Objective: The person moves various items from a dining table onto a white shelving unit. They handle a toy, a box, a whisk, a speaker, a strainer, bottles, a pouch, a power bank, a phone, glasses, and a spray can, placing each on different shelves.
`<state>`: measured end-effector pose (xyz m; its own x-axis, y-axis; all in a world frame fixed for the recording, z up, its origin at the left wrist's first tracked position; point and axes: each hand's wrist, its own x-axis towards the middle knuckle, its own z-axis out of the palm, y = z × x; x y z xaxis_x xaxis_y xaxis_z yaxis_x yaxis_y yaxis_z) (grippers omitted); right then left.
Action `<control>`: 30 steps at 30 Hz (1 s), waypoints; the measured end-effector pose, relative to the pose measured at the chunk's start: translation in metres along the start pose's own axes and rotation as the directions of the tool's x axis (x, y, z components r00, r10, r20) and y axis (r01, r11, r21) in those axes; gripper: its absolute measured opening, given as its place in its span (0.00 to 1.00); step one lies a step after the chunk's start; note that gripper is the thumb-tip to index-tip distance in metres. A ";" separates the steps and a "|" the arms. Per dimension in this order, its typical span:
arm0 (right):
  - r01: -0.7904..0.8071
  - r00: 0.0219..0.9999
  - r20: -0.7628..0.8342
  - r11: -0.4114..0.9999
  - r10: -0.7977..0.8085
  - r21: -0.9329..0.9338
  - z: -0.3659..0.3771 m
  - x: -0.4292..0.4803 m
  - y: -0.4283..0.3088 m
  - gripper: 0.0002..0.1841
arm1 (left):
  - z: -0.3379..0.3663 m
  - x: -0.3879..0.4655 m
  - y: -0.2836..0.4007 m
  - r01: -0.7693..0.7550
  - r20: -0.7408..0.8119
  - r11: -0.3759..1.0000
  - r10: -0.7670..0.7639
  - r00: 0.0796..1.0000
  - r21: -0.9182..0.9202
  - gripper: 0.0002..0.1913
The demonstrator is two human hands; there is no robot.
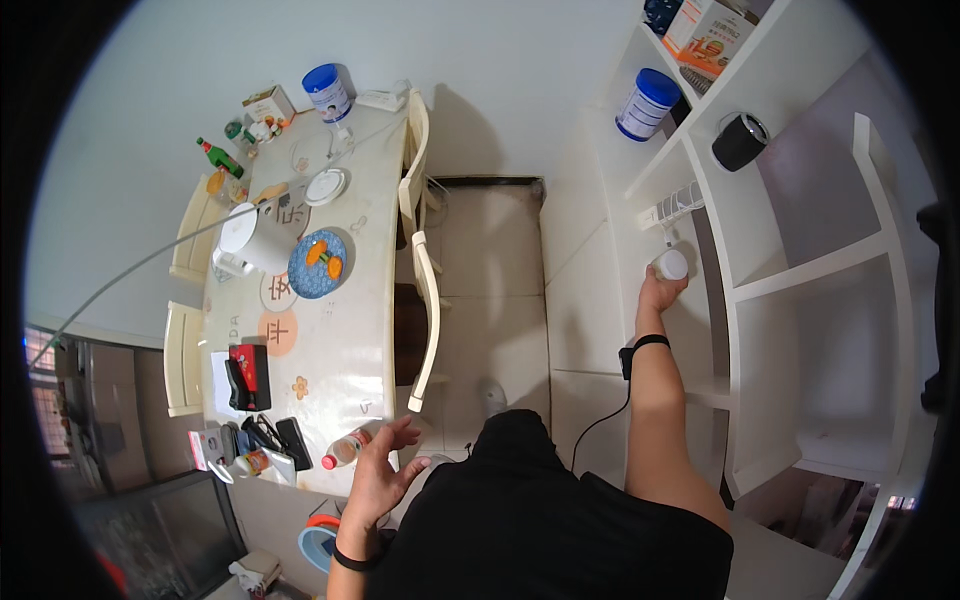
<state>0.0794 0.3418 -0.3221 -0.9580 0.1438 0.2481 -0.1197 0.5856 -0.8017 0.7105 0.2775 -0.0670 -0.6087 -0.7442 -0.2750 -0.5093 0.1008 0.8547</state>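
Note:
My right hand (659, 292) reaches out to the white shelf unit (815, 262) and grips a small jar with a white lid (671, 265) over the cabinet top (671, 330). Just beyond the jar lies a white power strip (649, 217) with a plug and cable. My left hand (386, 469) is held near the table's front corner, fingers apart, with nothing in it. Close beside it on the table (349, 322) lies a clear plastic bottle with a red cap (345, 450). Whether the left fingers touch that bottle I cannot tell.
Cream chairs (426, 322) stand along the table's near side. On the table are a white pitcher (259, 238), a blue plate (317, 264) with orange pieces, and a phone (293, 442). A blue-lidded tin (648, 105) and a black cylindrical object (740, 142) stand at the shelving.

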 end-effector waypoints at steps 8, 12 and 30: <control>0.183 0.976 0.093 0.970 -0.199 0.162 -0.041 -0.128 -0.051 0.52 | -0.015 -0.042 -0.013 -0.087 -0.060 0.996 0.087 0.994 -0.006 0.37; 0.365 0.714 0.337 0.737 -0.614 0.569 -0.092 -0.277 -0.122 0.43 | -0.025 -0.086 -0.030 -0.094 -0.113 0.994 0.087 0.990 -0.051 0.35; 0.412 -0.499 0.678 0.541 -0.539 0.733 -0.148 -0.631 -0.159 0.37 | -0.039 -0.272 -0.283 0.092 -0.460 0.740 -0.505 0.730 -0.666 0.18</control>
<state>0.7420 0.2762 -0.2706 0.3659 -0.9287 -0.0603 -0.6505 -0.2089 -0.7302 1.0441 0.4260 -0.2168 0.0928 -0.8981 -0.4298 -0.0273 -0.4338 0.9006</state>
